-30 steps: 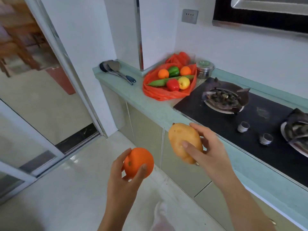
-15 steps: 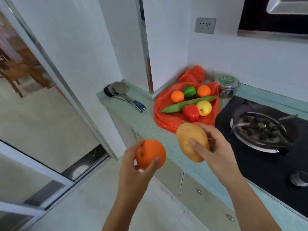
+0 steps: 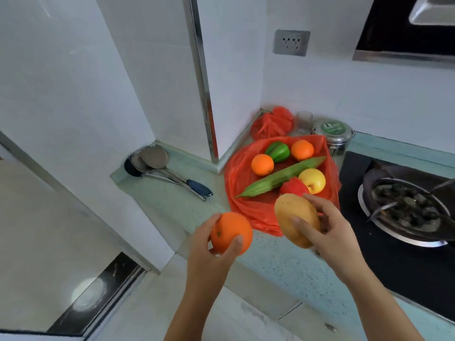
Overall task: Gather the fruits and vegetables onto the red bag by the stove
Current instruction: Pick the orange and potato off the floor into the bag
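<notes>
green label [image 3: 333, 127] on steel tin [image 3: 341, 145], text illegible

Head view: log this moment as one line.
left hand: holds round orange fruit | right hand: holds tan oval potato | red plastic bag: six produce pieces on it | status: held pieces not yet placed

- White tiled walls [image 3: 73, 70] meet at a corner edged with a metal strip [image 3: 200, 70].
- A grey socket [image 3: 291, 43] sits beside the dark range hood [image 3: 398, 25].
- Pale green speckled surface [image 3: 283, 264]; pale glossy floor [image 3: 37, 217].
</notes>
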Tool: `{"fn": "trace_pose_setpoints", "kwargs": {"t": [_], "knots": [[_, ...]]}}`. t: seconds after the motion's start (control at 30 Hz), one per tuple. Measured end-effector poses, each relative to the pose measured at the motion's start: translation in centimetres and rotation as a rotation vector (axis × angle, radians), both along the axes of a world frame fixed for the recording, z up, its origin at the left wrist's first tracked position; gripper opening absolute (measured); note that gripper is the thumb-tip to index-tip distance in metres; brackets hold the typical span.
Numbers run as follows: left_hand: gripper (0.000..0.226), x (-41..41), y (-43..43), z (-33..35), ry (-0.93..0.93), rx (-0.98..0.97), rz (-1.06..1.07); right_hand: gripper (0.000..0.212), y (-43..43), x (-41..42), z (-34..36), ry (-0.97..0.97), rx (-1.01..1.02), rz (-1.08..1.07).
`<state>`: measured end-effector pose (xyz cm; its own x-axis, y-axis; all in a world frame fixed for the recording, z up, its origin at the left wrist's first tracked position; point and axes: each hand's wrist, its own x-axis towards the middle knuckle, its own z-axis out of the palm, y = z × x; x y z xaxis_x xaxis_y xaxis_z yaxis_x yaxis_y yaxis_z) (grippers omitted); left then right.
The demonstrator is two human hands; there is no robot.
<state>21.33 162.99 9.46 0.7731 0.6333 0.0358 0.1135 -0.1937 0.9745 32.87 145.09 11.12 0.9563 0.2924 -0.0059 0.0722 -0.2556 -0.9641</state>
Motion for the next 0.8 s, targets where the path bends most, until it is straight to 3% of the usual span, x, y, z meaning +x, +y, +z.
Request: {"fn": "trace_pose_setpoints", "kwargs": {"t": [0.3,0.7,0.8], "knots": [[0.051,8.6,8.7,-2.4,-0.019,0.034,-0.315,0.047,5.4,4.1,0.1,-0.053,-0.128,-0.358],[0.057,20.2,6.4,-7.4,-0.015,0.301,-0.665,0.049,5.7,10.7,-2.7,0.028,-0.175,-0.480],[0.064,22.7,6.0,-9.0,-0.024,0.466,-0.718,0.048,5.9,12.5,-3.8,0.030,-0.165,-0.483]]}}
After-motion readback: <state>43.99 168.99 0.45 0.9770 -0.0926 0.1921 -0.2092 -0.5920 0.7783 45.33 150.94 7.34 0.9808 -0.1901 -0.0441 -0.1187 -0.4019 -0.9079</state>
